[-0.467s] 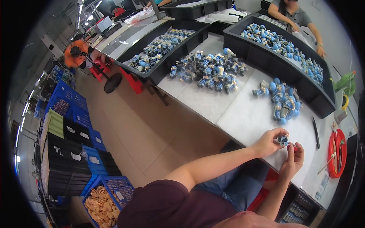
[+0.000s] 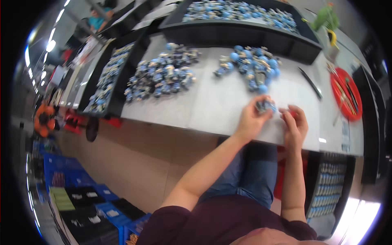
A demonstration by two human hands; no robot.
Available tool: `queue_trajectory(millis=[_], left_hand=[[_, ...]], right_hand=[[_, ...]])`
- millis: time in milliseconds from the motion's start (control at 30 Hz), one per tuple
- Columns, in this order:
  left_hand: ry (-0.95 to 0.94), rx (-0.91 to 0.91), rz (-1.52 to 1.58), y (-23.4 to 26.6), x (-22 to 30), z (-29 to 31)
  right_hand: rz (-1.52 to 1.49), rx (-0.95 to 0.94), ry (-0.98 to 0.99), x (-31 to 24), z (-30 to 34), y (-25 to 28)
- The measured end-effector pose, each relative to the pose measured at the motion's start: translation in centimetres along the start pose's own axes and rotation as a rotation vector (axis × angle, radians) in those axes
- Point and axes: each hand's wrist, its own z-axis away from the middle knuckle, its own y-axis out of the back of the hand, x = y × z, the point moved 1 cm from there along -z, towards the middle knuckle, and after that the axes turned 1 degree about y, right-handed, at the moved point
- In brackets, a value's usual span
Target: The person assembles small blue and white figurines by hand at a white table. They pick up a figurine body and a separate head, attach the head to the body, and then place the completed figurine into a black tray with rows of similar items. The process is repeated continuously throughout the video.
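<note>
My left hand (image 2: 249, 121) is closed around a small blue-and-dark figurine (image 2: 265, 106), held low over the white tabletop (image 2: 212, 110). Just to its right, my right hand (image 2: 297, 126) has its fingers curled together, with a small red thing (image 2: 292, 114) showing at the fingertips. Blur hides what kind of thing it is. A gap separates the two hands. Beyond them lies a loose cluster of blue-headed figurines (image 2: 261, 69). A larger heap of similar figurines (image 2: 163, 75) spreads to the left.
A long black tray (image 2: 245, 41) of figurines stands at the back, another black tray (image 2: 118, 87) at the left. To the right lie a black pen-like tool (image 2: 310, 83) and a red dish (image 2: 356, 115) with brushes. Below the right table edge, a bin (image 2: 347, 175) holds rows of figurines.
The view has swung to the right, shifting the table and trays within it. My hands have drawn slightly apart, the figurine still in the left. The person behind the back tray has left the view.
</note>
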Motion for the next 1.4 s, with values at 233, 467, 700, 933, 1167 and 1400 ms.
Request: queue_trajectory(millis=[233, 467, 700, 933, 1167, 1400], left_hand=[[0.025, 0.006, -0.027, -0.3, 1.7, 0.4], [0.050, 0.013, 0.004, -0.3, 1.5, 0.4], [0.047, 0.025, 0.010, -0.4, 2.1, 0.2], [-0.087, -0.003, -0.094, 0.0, 1.2, 0.4], [-0.277, 0.015, -0.223, -0.4, 1.1, 0.9], [0.065, 0.061, 0.175, 1.8, 4.7, 0.5]], right_hand=[[-0.008, 0.003, 0.007, -0.9, 0.3, -0.9], [0.135, -0.005, -0.021, -0.7, -0.6, 0.1], [1.295, -0.012, 0.402, -2.7, -10.1, 5.8], [1.046, -0.030, 0.310, -3.9, -8.0, 4.6], [0.157, -0.312, -0.339, -3.8, 0.9, -0.5], [-0.033, -0.180, -0.242, -1.5, 2.8, -3.4]])
